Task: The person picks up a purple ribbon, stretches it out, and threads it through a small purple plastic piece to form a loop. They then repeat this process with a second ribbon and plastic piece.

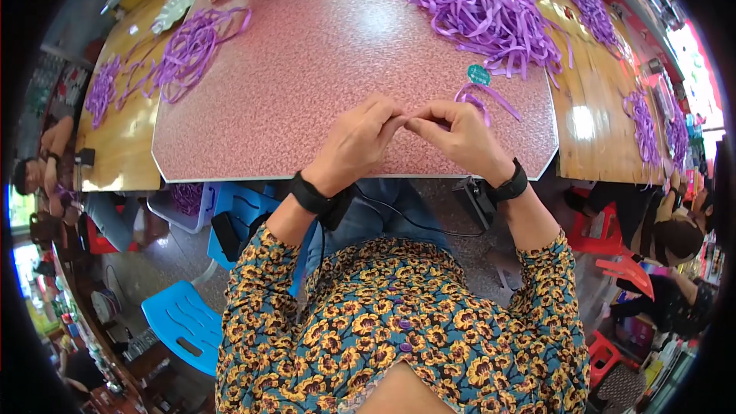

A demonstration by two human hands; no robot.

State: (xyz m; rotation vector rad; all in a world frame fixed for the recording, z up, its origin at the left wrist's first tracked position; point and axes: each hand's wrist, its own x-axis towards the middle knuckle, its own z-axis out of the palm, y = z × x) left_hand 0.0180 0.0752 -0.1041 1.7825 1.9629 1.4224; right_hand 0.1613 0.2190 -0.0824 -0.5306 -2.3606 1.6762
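My left hand (362, 138) and my right hand (462, 136) meet over the near part of the pink speckled table (284, 92). Both are closed in a pinch, thumbs and forefingers touching tip to tip. Whatever lies between the fingertips is too small to make out. A thin purple ribbon (498, 100) loops out from behind my right hand onto the tabletop; whether its hidden part runs into the fingers I cannot tell. Just beyond it lies a small round green tag (478, 74). Each of my wrists wears a black band.
A large heap of purple ribbons (483, 8) lies at the far right, a looser bunch (188, 54) at the left edge. Wooden tables (586, 115) with more ribbons adjoin on both sides. A blue stool (184, 326) stands at lower left. Other people sit at both sides.
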